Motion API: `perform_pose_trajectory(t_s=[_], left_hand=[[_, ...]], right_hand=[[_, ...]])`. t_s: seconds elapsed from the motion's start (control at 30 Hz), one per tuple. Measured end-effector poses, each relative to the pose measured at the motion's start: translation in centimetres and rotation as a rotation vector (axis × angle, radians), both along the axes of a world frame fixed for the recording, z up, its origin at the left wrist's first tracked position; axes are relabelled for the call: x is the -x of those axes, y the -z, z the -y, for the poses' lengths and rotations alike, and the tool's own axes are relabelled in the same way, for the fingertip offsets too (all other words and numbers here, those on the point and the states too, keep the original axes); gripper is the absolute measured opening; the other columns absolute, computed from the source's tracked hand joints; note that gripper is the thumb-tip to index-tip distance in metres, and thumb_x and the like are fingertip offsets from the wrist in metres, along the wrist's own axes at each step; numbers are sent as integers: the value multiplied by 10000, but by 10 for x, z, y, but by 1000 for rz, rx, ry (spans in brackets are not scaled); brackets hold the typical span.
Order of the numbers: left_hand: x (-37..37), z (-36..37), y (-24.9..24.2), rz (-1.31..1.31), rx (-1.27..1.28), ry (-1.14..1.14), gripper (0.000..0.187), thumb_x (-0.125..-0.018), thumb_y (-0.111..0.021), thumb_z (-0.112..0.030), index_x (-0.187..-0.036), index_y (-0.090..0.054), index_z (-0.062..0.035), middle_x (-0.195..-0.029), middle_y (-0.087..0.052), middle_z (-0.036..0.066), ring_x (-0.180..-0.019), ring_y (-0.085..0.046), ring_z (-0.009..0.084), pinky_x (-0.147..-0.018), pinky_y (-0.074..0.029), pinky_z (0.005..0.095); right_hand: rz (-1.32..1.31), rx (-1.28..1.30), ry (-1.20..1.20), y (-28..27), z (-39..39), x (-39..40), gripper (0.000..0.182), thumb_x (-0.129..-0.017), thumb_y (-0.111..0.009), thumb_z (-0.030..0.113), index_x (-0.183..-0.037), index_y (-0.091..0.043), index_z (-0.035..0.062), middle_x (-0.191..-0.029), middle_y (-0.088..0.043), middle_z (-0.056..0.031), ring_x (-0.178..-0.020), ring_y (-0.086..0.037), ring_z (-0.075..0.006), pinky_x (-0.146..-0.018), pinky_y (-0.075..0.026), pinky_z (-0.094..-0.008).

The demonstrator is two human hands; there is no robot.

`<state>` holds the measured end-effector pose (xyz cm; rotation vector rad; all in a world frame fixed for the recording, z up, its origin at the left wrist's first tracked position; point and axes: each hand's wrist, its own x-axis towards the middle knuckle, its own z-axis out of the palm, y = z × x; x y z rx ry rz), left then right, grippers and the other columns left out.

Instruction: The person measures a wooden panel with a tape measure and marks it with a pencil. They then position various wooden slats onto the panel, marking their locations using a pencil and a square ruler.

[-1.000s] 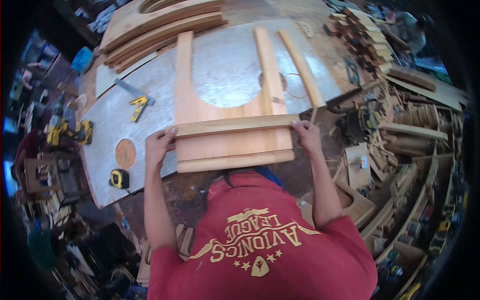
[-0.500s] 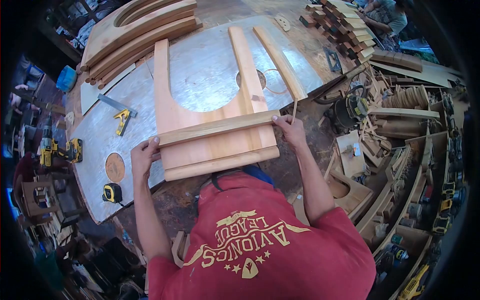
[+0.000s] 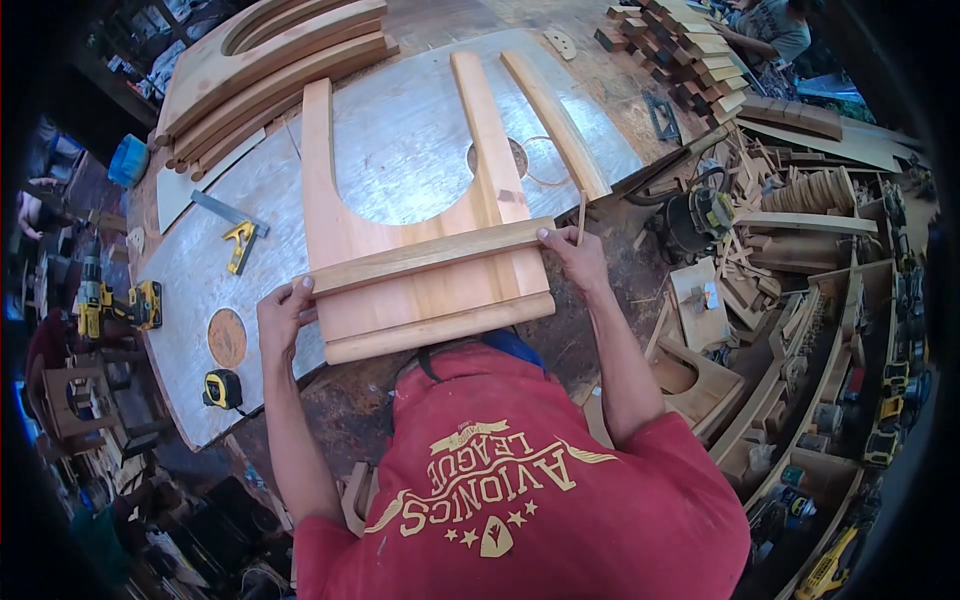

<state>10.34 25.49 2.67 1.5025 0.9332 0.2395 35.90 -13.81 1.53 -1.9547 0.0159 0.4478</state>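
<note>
A wooden strip [image 3: 430, 257] lies across the wide end of a U-shaped wooden panel [image 3: 400, 300]. My left hand [image 3: 287, 312] grips the strip's left end, thumb on top. At its right end my right hand [image 3: 574, 254] pinches the strip, and a thin pencil-like stick [image 3: 582, 215] rises from between the fingers. Along the panel's near edge runs a rounded rail [image 3: 440, 328]. A loose curved wooden piece [image 3: 556, 125] lies to the right of the panel's arms.
On the metal-topped table [image 3: 190, 370] are a yellow combination square [image 3: 240, 247] and a tape measure [image 3: 223, 388]. Curved boards [image 3: 270, 80] are stacked back left, wood blocks [image 3: 680, 55] back right. A router [image 3: 700, 215] and scraps lie right. Another person [image 3: 775, 30] is at the back right.
The whole view has shifted slightly, with things appearing a little further left. Both hands keep their hold on the strip, which stays across the panel.
</note>
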Motion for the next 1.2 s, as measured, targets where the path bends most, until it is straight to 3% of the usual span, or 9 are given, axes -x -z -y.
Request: perform_pose_trajectory(t_s=[0.8, 1.1, 1.2], left_hand=[[-1, 1, -4, -31, -7, -5, 579, -888, -774, -388, -1184, -660, 97, -1033, -710, 169, -898, -714, 236, -727, -621, 345], [-2, 3, -8, -36, -19, 5, 560, -906, -754, -385, -1165, -662, 104, -1005, -714, 161, -892, -713, 228, -733, -619, 351], [-3, 5, -10, -69, -28, -10, 538, -910, -748, -368, -1145, -667, 109, -990, -715, 161, -890, -711, 222, -731, -618, 347]], right_hand=[[-48, -108, 13, 5, 2, 1, 380, -817, -827, 342, -851, -747, -28, -716, -635, -5, -670, -539, -84, -605, -422, -281], [-22, -97, 12, 4, 1, 3, 382, -825, -820, 345, -879, -758, -27, -744, -662, -16, -696, -563, -91, -649, -453, -271], [9, 16, -16, 2, 4, 0, 380, -831, -812, 349, -890, -760, -23, -759, -673, -19, -714, -572, -95, -664, -461, -274]])
